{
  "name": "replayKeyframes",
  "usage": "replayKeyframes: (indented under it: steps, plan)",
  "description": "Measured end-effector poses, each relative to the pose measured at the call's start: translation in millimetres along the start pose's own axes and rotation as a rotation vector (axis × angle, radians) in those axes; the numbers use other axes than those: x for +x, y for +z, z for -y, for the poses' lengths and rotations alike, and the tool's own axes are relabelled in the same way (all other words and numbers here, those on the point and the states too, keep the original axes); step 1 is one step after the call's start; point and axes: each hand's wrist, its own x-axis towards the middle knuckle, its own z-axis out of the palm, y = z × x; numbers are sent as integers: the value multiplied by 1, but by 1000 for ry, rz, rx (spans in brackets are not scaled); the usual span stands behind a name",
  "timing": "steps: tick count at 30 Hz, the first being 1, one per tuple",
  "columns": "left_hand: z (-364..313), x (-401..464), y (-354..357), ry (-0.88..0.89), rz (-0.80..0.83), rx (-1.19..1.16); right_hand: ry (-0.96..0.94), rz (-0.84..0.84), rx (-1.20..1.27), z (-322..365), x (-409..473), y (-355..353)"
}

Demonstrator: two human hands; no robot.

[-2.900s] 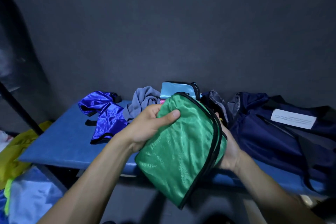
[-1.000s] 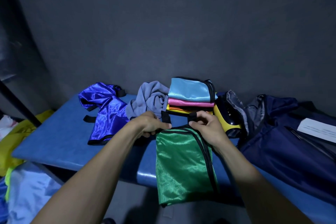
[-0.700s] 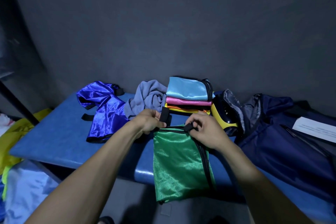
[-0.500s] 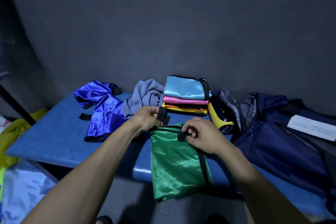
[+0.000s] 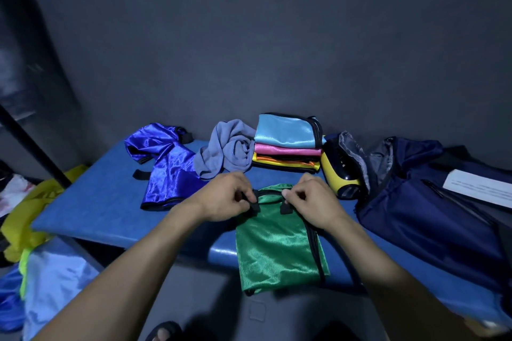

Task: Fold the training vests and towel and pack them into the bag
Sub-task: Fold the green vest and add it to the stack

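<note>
A green training vest point(image 5: 274, 241) with black trim lies folded on the blue mat, its lower end hanging over the front edge. My left hand point(image 5: 224, 199) pinches a black strap tab at the vest's top left. My right hand point(image 5: 313, 201) pinches the other black tab at the top right. Behind them sits a stack of folded vests point(image 5: 286, 144): light blue on top, pink, then orange and yellow. A crumpled grey towel point(image 5: 227, 151) lies left of the stack. An unfolded shiny blue vest point(image 5: 166, 166) lies further left. The navy bag point(image 5: 432, 210) stands open at the right.
The blue mat point(image 5: 91, 207) ends in a front edge just below my hands. A yellow and black object point(image 5: 339, 174) sits between the stack and the bag. A white paper point(image 5: 479, 188) lies on the bag. Yellow and pale blue cloths point(image 5: 36, 230) lie on the floor at left.
The green vest went from held in the air to lying on the mat. Both hands have folded its black strap tabs down onto the top of the vest.
</note>
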Motion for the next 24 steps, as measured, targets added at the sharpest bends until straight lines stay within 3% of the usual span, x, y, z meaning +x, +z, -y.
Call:
replayKeyframes:
  steps: [6, 11, 16, 22, 24]
  plan:
    - [3, 0, 13, 65, -117, 22, 148, -157, 23, 6, 17, 10]
    - [9, 7, 21, 43, -116, 77, 324, 143, 193, 8, 24, -2]
    - [13, 13, 25, -73, -8, 177, 274, 170, 416, 10, 23, -6]
    - [14, 13, 27, -4, -42, 147, 159, 161, 699, 6, 25, -7]
    - [10, 11, 27, 7, -55, 124, 112, 191, 643, 4, 23, -12]
